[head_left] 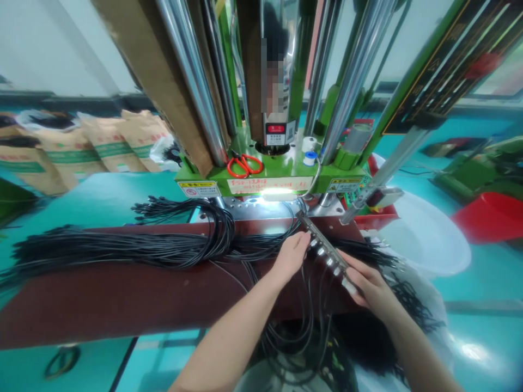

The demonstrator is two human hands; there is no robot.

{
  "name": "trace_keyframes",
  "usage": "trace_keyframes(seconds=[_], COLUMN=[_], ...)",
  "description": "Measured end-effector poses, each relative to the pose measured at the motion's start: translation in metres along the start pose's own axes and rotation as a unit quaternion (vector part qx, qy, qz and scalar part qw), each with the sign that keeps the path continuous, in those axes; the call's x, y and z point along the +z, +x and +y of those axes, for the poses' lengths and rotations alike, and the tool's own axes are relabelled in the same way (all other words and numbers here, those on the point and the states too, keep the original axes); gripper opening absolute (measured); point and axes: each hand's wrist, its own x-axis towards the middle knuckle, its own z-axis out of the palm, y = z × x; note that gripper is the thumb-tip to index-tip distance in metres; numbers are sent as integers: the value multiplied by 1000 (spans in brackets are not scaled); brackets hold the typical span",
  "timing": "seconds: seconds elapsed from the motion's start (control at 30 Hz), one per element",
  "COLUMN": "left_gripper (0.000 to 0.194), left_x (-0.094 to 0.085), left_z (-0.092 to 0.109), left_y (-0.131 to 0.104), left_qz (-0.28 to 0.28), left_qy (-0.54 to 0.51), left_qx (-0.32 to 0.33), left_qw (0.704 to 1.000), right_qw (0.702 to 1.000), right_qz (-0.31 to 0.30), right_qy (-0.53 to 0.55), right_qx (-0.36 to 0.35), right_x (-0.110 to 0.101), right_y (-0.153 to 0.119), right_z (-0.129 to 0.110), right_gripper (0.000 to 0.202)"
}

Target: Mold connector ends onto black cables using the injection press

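Note:
A long metal bar [324, 247] with a row of shiny blocks along its near side slants over the brown bench, in front of the machine. My right hand [368, 280] is closed around its near right end. At its far left part, my left hand [292, 253] has its fingers pressed together on the bar's edge; whether they also pinch a cable is hidden. Thin black cables [308, 305] hang below the bar and loop down toward my lap. A thick bundle of black cables [143, 247] lies along the bench to the left, partly curled over itself.
The green press [192, 174] with steel columns stands straight ahead, its lamp [280, 194] lit. Orange-handled scissors [245, 165] and a small blue-white spool [310, 158] lie on its ledge. At right are a white basin [425, 234] and a red container [490, 218]; paper sacks [102, 144] stand left.

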Motion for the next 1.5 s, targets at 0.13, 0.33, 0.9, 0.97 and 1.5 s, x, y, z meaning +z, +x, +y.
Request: trace_keyframes(seconds=[0.13,0.33,0.9,0.97,1.5], left_gripper=[41,42,46,44,25], left_x=[-2,-2,2,1,-60], left_z=[0,-4,4,9,45], left_y=[1,2,-3,-11,-82], left_qz=[-1,0,-56,-69,-126], left_qy=[19,-5,60,162,379], left_qx=[-4,-24,-65,-41,65], left_qw=[1000,1000,995,983,915], right_qw=[1000,997,994,987,825], right_qz=[-18,-42,49,28,-269], right_qy=[-11,-55,-88,-144,-484], right_qx=[-1,-17,32,59,-117], right_x=[-5,-8,-16,-33,16], right_y=[3,3,-17,-15,148], right_z=[3,8,-11,-19,-96], right_gripper=[63,63,58,61,27])
